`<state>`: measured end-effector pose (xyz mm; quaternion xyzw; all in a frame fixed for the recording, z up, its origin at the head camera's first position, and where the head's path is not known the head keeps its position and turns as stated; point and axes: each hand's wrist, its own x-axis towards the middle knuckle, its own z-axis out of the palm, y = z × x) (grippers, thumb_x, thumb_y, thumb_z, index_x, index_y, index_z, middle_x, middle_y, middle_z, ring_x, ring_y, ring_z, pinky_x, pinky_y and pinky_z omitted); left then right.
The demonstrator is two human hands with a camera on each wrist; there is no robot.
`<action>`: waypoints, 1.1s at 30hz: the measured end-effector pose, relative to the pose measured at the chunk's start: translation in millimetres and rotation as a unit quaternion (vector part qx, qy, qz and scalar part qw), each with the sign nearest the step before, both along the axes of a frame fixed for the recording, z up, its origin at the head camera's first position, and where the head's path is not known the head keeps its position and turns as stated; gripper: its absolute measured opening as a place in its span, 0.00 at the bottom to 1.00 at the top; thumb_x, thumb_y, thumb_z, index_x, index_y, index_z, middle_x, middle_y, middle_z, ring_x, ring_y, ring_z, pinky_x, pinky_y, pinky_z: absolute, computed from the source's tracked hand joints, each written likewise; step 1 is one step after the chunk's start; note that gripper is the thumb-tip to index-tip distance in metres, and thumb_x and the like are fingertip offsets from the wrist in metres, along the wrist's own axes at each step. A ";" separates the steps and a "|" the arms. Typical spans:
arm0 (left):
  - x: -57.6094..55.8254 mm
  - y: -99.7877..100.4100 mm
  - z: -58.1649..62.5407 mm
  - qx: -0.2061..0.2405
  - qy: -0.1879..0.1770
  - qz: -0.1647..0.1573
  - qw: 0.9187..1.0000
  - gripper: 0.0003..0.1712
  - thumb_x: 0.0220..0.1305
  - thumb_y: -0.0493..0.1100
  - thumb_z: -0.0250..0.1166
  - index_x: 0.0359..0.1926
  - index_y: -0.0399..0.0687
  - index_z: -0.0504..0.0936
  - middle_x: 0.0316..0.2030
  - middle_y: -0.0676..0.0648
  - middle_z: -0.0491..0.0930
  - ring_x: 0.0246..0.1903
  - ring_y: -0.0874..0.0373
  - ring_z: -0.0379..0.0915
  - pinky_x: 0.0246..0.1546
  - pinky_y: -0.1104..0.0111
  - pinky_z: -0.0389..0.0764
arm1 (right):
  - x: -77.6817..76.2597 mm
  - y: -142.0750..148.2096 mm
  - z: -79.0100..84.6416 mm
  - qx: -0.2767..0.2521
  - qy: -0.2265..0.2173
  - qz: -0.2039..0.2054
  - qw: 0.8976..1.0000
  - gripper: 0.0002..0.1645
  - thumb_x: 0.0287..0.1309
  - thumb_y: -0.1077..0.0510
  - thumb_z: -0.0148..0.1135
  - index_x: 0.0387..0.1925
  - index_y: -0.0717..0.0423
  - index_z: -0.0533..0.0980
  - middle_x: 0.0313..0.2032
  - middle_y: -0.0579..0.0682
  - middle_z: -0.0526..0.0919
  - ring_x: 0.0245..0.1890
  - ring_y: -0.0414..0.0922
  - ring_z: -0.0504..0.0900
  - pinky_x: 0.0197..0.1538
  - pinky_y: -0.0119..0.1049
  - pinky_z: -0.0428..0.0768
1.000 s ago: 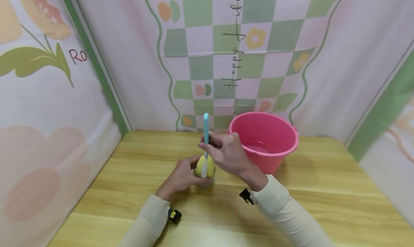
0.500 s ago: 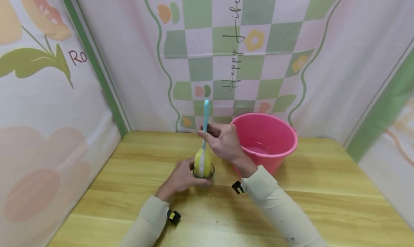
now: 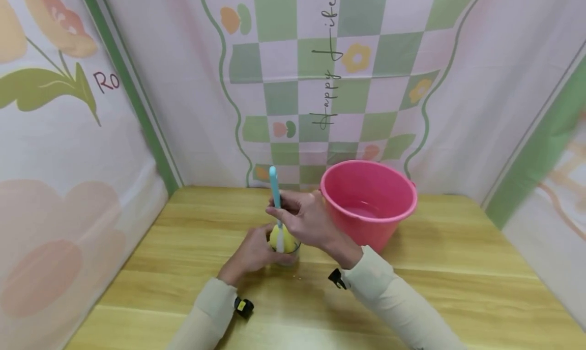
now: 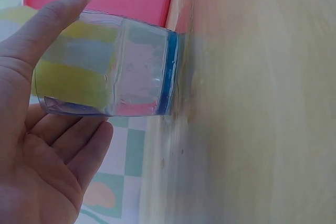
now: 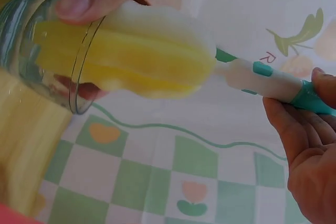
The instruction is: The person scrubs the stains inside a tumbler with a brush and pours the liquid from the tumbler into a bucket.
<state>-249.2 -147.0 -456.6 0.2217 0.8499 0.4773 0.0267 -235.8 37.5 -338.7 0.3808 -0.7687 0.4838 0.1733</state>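
My left hand (image 3: 252, 251) grips a clear glass cup (image 4: 142, 66) on the wooden table, thumb on one side and fingers on the other in the left wrist view. Part of a yellow-and-white sponge brush head (image 5: 152, 51) sits inside the cup, and the rest bulges out past the rim. With its thumb and fingers my right hand (image 3: 309, 217) pinches the brush's turquoise-and-white handle (image 3: 274, 184) above the cup. The handle's top end tilts slightly left in the head view.
A pink bucket (image 3: 368, 192) stands just behind and right of my hands, near the back curtain (image 3: 316, 100). Small water drops lie on the wooden table (image 3: 412, 289) in front of the cup. Patterned curtains hang on the left and right.
The brush rose partly out of the cup, then moved down into it again with my right hand. Its handle now leans further left. My left hand keeps its grip on the cup.
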 end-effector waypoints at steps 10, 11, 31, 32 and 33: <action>-0.9 0.8 -0.3 0.005 -0.013 -0.016 1.000 0.43 0.49 0.59 0.85 0.66 0.58 0.80 0.48 0.58 0.87 0.48 0.59 0.82 0.52 0.61 0.83 | 2.9 22.2 6.7 -0.024 0.023 0.006 0.999 0.03 0.65 0.65 0.72 0.38 0.62 0.86 0.33 0.51 0.92 0.38 0.47 0.94 0.41 0.31 0.89; -1.2 0.9 -0.5 0.003 -0.014 -0.014 1.000 0.44 0.49 0.60 0.85 0.66 0.57 0.80 0.49 0.58 0.87 0.49 0.60 0.82 0.54 0.60 0.83 | 1.0 23.3 7.1 -0.025 0.025 0.000 0.999 0.03 0.65 0.65 0.72 0.38 0.62 0.86 0.32 0.51 0.92 0.39 0.46 0.94 0.42 0.31 0.89; -0.7 -2.7 0.2 0.000 -0.001 0.008 1.000 0.29 0.46 0.58 0.87 0.48 0.65 0.85 0.40 0.59 0.87 0.42 0.60 0.83 0.47 0.61 0.83 | -21.8 1.5 -11.1 -0.024 -0.035 0.011 0.999 0.05 0.67 0.61 0.72 0.40 0.59 0.88 0.34 0.53 0.93 0.36 0.42 0.93 0.37 0.31 0.88; -0.7 -2.7 0.4 -0.001 -0.001 0.008 1.000 0.29 0.46 0.58 0.87 0.49 0.65 0.85 0.40 0.59 0.87 0.42 0.60 0.83 0.46 0.61 0.83 | -19.9 1.8 -11.2 -0.022 -0.034 0.015 0.999 0.05 0.67 0.61 0.72 0.40 0.59 0.88 0.35 0.54 0.93 0.36 0.42 0.93 0.37 0.31 0.88; -0.8 -2.8 0.7 -0.002 -0.001 0.008 1.000 0.29 0.47 0.57 0.87 0.49 0.65 0.85 0.40 0.59 0.87 0.42 0.60 0.83 0.47 0.61 0.83 | -17.8 2.4 -10.7 -0.019 -0.032 0.022 0.999 0.05 0.67 0.61 0.72 0.41 0.59 0.87 0.35 0.54 0.93 0.37 0.43 0.93 0.38 0.31 0.89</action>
